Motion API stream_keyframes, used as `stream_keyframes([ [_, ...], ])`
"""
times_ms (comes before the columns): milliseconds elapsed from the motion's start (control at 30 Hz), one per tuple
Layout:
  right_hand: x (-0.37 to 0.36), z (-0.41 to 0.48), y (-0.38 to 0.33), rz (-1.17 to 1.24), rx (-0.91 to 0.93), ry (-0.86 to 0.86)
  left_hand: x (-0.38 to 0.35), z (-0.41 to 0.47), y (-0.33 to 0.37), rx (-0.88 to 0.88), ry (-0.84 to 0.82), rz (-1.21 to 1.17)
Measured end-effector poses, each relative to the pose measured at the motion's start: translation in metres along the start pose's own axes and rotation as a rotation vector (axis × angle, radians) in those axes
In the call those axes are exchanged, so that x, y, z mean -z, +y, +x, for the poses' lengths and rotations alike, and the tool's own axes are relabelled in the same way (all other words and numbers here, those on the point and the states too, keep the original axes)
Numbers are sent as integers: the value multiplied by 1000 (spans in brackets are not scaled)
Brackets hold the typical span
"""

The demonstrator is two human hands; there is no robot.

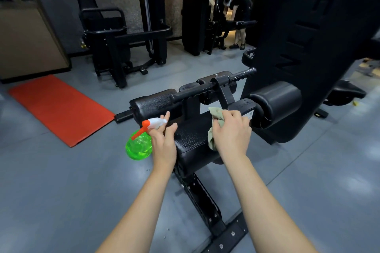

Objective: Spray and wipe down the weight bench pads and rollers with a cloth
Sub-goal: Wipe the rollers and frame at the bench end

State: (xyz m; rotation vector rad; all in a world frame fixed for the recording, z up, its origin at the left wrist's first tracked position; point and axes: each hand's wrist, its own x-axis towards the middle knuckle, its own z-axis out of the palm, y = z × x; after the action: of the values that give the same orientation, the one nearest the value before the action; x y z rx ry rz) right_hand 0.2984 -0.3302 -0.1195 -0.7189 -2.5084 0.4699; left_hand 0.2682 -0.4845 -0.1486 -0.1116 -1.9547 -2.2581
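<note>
Cloth on the seat pad, sprayer held off its left edge.

The right hand (231, 131) bunches the soft green cloth (214, 116) under curled fingers (218, 123) and presses it on the far right of the bench's black seat pad (191, 139). The cloth is limp and light, so it is best kept wadded in the palm. The pad's vinyl seems wet and would be slick. The left hand (162, 141) grips the neck of the green spray bottle (138, 147), forefinger lying along the white nozzle. The bottle is light plastic, heavier low down, and the neck is the sure hold. Just beyond lie the foam roller (152, 104) and its crossbar (213, 85), where the cloth could snag. The padded roller (275, 100) and tall back pad (308, 47) crowd the right. An orange mat (59, 107) lies well apart on the floor.
</note>
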Motion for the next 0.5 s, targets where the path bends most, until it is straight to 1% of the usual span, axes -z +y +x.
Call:
stream_keyframes([
  [67,-3,-8,-7,-12,20,46,1,1,-3,19,43,63],
  [167,-13,-37,-20,71,193,143,1,3,-3,32,71,171],
  [233,-17,-61,-25,188,341,148,1,3,-4,19,76,245],
  [300,-15,-68,-21,315,458,146,0,4,-1,23,90,271],
  [333,-13,-62,-15,340,516,135,-1,4,0,40,95,266],
  [400,-9,-42,2,274,588,111,-3,3,3,77,113,223],
  [433,-6,-27,10,236,550,97,-4,2,6,94,121,206],
  [467,-4,-13,18,231,445,78,-4,1,8,106,126,204],
  [500,-2,-1,24,261,296,61,-5,0,10,120,129,203],
])
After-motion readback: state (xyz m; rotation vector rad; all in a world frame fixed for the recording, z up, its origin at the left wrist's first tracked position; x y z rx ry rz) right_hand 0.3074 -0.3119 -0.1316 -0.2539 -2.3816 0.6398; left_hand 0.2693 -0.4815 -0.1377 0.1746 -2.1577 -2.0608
